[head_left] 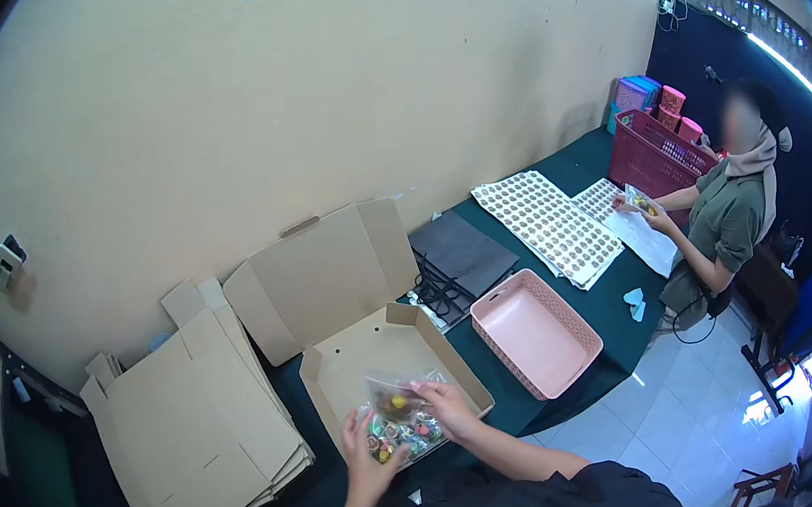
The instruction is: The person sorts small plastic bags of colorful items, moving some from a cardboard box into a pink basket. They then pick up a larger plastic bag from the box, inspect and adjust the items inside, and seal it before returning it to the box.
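Note:
An open cardboard box (356, 344) stands in front of me with its lid folded back. Several clear packets with small colourful items (422, 434) lie at its near side. My right hand (449, 411) pinches the top edge of a clear plastic bag (395, 402), which has something yellow and brown inside. Lower down, my left hand (374, 465) is cupped around the colourful packets, thumb and fingers against them. What lies under the packets is hidden.
Flattened cardboard boxes (200, 427) are stacked at left. A pink basket (535, 334), black bags (466, 252) and sticker sheets (548, 222) lie to the right. At the table's far end, a person (726, 207) holds a small clear packet beside a maroon basket (655, 155).

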### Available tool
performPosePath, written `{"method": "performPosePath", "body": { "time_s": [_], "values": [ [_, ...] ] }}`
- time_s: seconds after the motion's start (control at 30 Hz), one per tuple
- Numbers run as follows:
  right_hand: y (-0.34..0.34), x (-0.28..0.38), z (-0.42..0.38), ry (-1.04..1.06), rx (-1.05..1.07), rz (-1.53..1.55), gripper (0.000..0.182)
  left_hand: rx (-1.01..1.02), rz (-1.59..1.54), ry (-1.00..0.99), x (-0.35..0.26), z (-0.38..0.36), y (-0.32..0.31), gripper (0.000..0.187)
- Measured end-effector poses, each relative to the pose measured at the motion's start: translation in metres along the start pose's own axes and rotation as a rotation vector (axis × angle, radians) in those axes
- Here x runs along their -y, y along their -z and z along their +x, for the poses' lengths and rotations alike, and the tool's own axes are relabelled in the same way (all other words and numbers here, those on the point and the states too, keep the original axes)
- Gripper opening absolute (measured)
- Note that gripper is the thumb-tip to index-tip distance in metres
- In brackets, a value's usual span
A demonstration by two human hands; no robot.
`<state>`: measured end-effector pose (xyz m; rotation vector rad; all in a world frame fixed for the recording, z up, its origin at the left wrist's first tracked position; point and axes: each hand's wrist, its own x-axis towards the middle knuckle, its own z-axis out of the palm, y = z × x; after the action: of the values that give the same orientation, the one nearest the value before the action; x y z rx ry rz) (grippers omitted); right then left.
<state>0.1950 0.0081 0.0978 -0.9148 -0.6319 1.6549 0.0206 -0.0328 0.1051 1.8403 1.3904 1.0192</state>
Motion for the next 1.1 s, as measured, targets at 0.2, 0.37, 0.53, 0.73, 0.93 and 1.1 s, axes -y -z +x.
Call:
{"method": "performPosePath", "body": {
  "time_s": [0.2,0.37,0.53,0.73,0.93,1.1],
  "values": [
    [-0.027,-0.014,-0.016,-0.036,0.074,0.063,0.035,-0.167,-0.222,0.094,0.02,-0.003,-0.037,0.053],
    [-0.02,0.0,-0.009,0.119,0.08,-0.409,0.038,-0.235,-0.564,0.273,0.024,0.004,-0.025,0.035],
    [0.0,-0.053,0.002,0.113,0.196,-0.396,0.048,-0.143,-0.628,0.401,0.045,-0.003,-0.032,0.034],
    [0.007,-0.064,0.005,-0.117,0.218,-0.429,0.042,-0.134,-0.745,0.401,0.051,-0.005,-0.037,0.026],
    [0.004,-0.045,0.004,-0.248,0.304,-0.255,0.037,-0.106,-0.935,0.494,0.05,-0.005,-0.029,0.024],
    [0.003,-0.052,0.004,-0.171,0.299,-0.305,0.038,-0.121,-0.922,0.533,0.047,-0.006,-0.022,0.032]
  ]
}}
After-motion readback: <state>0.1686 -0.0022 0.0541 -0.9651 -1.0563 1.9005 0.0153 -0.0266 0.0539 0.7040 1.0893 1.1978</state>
